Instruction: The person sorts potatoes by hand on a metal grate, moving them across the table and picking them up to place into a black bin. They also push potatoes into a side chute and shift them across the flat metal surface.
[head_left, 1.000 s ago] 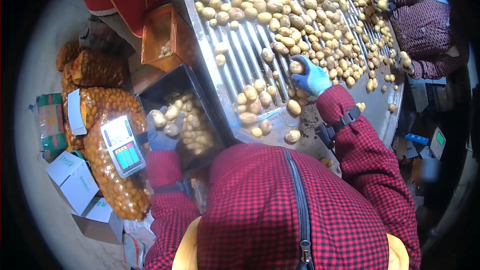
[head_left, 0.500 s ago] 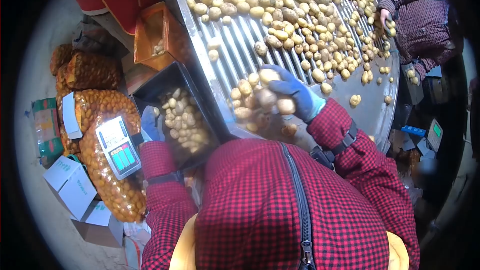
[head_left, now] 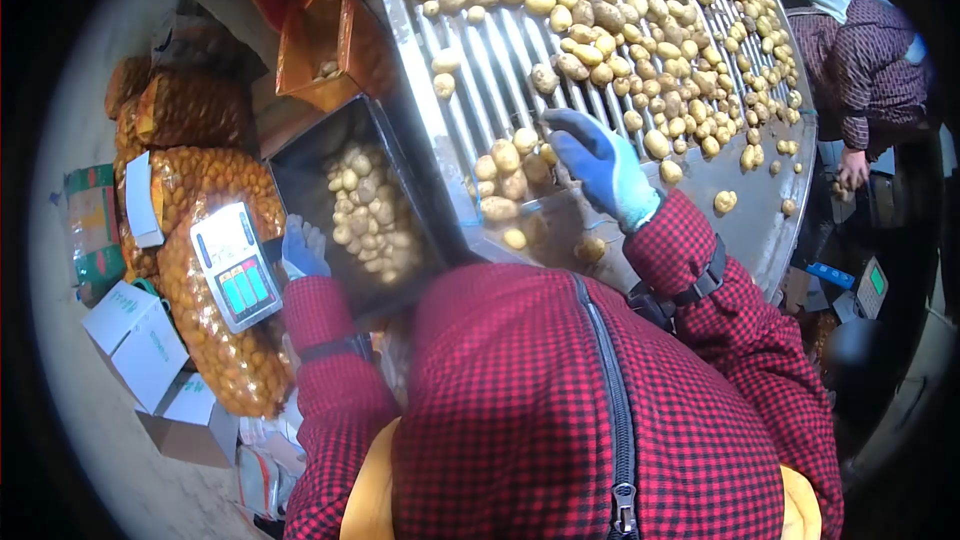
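Note:
My right hand (head_left: pixel 600 165), in a blue glove, hovers over the near edge of the sorting table with fingers outstretched and nothing in it. Just left of it, several potatoes (head_left: pixel 506 156) are bunched at the lower end of the rollers. At the left wall of a black crate (head_left: pixel 405 175) is my gloved left hand (head_left: pixel 304 246), fingers extended, palm side partly showing and holding nothing. Inside that crate lies a heap of small potatoes (head_left: pixel 368 210).
Many potatoes (head_left: pixel 600 15) cover the metal rollers (head_left: pixel 500 55). An orange crate (head_left: pixel 318 50) stands beyond the black one. To the left are a scale (head_left: pixel 237 265), filled net sacks (head_left: pixel 225 370) and white boxes (head_left: pixel 135 340). Another person (head_left: pixel 870 70) bends down at the right.
My right hand has let go of the potatoes and opened. My left hand's fingers have straightened at the crate's wall. The person at the right has reached lower, away from the table.

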The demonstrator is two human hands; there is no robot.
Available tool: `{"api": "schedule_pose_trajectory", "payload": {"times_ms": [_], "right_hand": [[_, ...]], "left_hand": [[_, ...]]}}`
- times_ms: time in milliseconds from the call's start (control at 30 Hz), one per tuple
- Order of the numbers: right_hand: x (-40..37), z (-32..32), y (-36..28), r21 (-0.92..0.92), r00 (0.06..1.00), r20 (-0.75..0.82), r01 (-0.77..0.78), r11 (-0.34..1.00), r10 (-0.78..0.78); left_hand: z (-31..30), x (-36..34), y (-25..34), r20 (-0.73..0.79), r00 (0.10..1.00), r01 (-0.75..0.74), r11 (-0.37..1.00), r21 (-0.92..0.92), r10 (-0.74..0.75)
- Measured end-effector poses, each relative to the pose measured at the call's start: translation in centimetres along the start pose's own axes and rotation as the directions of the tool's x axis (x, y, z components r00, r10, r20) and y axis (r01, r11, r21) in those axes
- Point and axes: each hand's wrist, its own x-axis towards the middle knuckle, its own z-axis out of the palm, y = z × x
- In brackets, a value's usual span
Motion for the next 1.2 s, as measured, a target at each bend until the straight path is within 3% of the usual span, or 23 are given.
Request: {"api": "schedule_pose_trajectory", "payload": {"times_ms": [33, 100, 133, 200, 233, 300, 367, 400, 467, 500, 533, 567, 633, 667, 700, 733, 867, 1000, 1067, 1200], "right_hand": [[-0.3, -1.3, -0.6, -0.119, 0.994, -0.092, -0.077, 0.99, 0.066], [-0.7, -3.8, 2.9, -0.275, 0.973, -0.21, 0.034, 0.961, -0.094], [-1.1, -5.2, 4.0, -0.638, 0.941, -0.172, 0.12, 0.761, -0.293], [-2.5, -6.2, 5.3, -0.743, 0.952, -0.047, 0.17, 0.647, -0.304], [-3.2, -6.4, 5.8, -0.794, 0.951, 0.048, 0.221, 0.566, -0.305], [-4.9, -6.4, 7.2, -0.823, 0.957, 0.083, 0.222, 0.522, -0.277], [-6.6, -7.0, 7.9, -0.838, 0.951, 0.096, 0.236, 0.493, -0.293], [-7.3, -7.3, 7.3, -0.847, 0.97, 0.048, 0.165, 0.505, -0.237], [-9.5, -8.9, 9.3, -0.848, 0.98, -0.092, 0.016, 0.529, -0.177], [-10.7, -9.9, 9.9, -0.824, 0.978, -0.142, -0.03, 0.565, -0.155], [-12.0, -10.9, 11.0, -0.844, 0.976, -0.138, -0.029, 0.536, -0.166], [-13.1, -11.4, 12.4, -0.853, 0.971, -0.2, -0.106, 0.512, -0.131], [-15.9, -11.5, 14.5, -0.853, 0.943, -0.327, -0.266, 0.448, -0.061], [-17.2, -11.8, 15.1, -0.895, 0.943, -0.318, -0.263, 0.36, -0.1], [-17.6, -11.9, 15.1, -0.888, 0.939, -0.332, -0.278, 0.366, -0.09], [-17.5, -11.9, 15.0, -0.88, 0.935, -0.347, -0.295, 0.373, -0.079], [-16.8, -11.7, 14.4, -0.881, 0.922, -0.363, -0.292, 0.371, -0.134], [-17.1, -11.4, 14.5, -0.883, 0.928, -0.36, -0.306, 0.356, -0.096], [-17.0, -11.4, 14.5, -0.883, 0.924, -0.362, -0.298, 0.362, -0.124], [-17.0, -11.2, 13.8, -0.894, 0.919, -0.357, -0.286, 0.345, -0.166]], "left_hand": [[-0.3, 0.0, 0.0, 0.009, 1.0, 0.0, 1.0, -0.001, 0.0], [1.2, 0.3, -0.1, 0.052, 0.999, -0.005, 1.0, -0.023, 0.006], [2.6, 0.2, 0.5, 0.09, 0.995, -0.044, 0.999, 0.025, 0.042], [6.4, -1.1, 3.2, 0.174, 0.975, -0.158, 0.983, 0.095, 0.14], [8.3, -0.9, 3.9, 0.298, 0.936, -0.206, 0.978, 0.032, 0.188], [11.9, -0.2, 5.4, 0.512, 0.81, -0.275, 0.956, -0.098, 0.286], [19.4, -7.6, 8.1, 0.563, 0.737, -0.501, 0.861, 0.083, 0.374], [21.7, -10.9, 9.9, 0.625, 0.743, -0.47, 0.852, 0.23, 0.24], [24.6, -13.5, 9.9, 0.798, 0.566, -0.645, 0.713, 0.275, 0.205], [25.7, -13.6, 8.9, 0.897, 0.344, -0.805, 0.579, 0.13, 0.277], [27.1, -14.6, 8.3, 0.926, 0.297, -0.883, 0.435, 0.174, 0.233], [27.6, -15.7, 8.8, 0.977, 0.197, -0.968, 0.176, 0.181, 0.081], [27.1, -17.1, 6.9, 0.98, 0.16, -0.983, -0.11, 0.148, -0.114], [26.7, -17.6, 5.8, 0.977, 0.153, -0.97, -0.21, 0.119, -0.151], [26.2, -18.0, 4.8, 0.971, 0.148, -0.948, -0.308, 0.086, -0.186], [25.8, -18.4, 4.0, 0.988, 0.111, -0.956, -0.284, 0.075, -0.111], [25.5, -19.6, 3.4, 0.987, 0.047, -0.948, -0.318, -0.003, -0.151], [25.9, -20.2, 2.2, 0.978, 0.18, -0.953, -0.267, 0.146, -0.108], [26.2, -21.0, 1.0, 0.955, 0.282, -0.959, -0.001, 0.283, -0.091], [28.8, -24.5, -0.1, 0.924, 0.326, -0.939, 0.047, 0.341, -0.198]]}}
